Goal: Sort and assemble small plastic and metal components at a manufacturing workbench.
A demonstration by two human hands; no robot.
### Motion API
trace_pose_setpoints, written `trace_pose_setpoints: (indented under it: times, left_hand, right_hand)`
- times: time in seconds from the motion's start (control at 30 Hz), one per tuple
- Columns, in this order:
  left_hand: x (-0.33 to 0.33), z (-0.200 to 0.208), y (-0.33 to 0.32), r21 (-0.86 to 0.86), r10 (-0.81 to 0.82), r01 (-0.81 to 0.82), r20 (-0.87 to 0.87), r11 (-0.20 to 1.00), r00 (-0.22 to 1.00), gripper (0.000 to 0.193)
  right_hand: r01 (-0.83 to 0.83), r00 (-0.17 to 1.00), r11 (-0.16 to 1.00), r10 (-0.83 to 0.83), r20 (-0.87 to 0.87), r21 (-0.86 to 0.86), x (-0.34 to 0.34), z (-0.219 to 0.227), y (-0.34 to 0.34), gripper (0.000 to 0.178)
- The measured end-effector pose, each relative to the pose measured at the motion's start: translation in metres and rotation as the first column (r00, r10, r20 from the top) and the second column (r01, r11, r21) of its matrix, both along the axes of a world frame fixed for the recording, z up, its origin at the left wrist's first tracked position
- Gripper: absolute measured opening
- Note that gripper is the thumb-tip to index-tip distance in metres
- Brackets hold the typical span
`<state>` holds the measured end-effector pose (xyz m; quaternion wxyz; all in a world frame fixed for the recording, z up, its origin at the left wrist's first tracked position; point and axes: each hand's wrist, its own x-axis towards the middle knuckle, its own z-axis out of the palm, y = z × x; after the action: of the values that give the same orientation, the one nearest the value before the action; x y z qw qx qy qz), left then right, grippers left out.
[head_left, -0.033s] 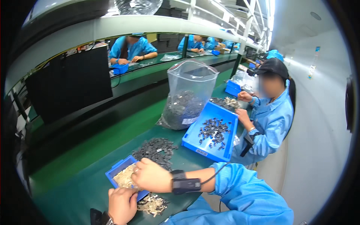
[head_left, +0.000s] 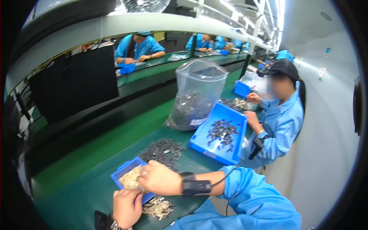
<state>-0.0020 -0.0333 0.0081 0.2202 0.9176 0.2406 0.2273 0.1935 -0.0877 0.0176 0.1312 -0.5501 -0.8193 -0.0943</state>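
My right hand [head_left: 159,178] lies across a small blue tray [head_left: 122,171] of pale small parts [head_left: 128,177], with its fingers curled down among them. A black strap [head_left: 195,186] with a cord is on that wrist. My left hand [head_left: 126,207] is just below, knuckles up, against the tray's near edge; what its fingers hold is hidden. A loose heap of pale parts [head_left: 158,207] lies on the green bench beside my left hand. Just beyond the tray is a pile of dark grey parts [head_left: 163,150].
A larger blue tray [head_left: 199,142] with dark parts sits to the right, and a clear plastic bag [head_left: 195,96] part full of parts stands behind it. A co-worker in a blue coat [head_left: 280,122] works at the right. More people sit at the far bench [head_left: 138,48].
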Motion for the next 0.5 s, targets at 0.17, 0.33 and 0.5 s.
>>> trace_pose_setpoints:
  times: [0.17,0.33,0.5]
  left_hand:
    - [0.013,-0.003,0.003,-0.425,0.104,0.033,0.296,0.905,0.949,0.014]
    - [0.01,-0.015,0.001,-0.649,0.165,0.154,0.404,0.745,0.9,0.02]
    - [0.007,-0.013,0.007,-0.74,0.137,0.238,0.407,0.63,0.903,0.017]
  right_hand:
    - [-0.071,0.845,0.964,0.195,-0.497,0.257,0.011,-0.007,-0.019,0.018]
    - [-0.02,0.67,0.965,0.208,-0.712,0.263,0.0,-0.013,-0.024,0.015]
    - [0.001,0.596,0.972,0.188,-0.781,0.234,-0.006,-0.013,-0.024,0.012]
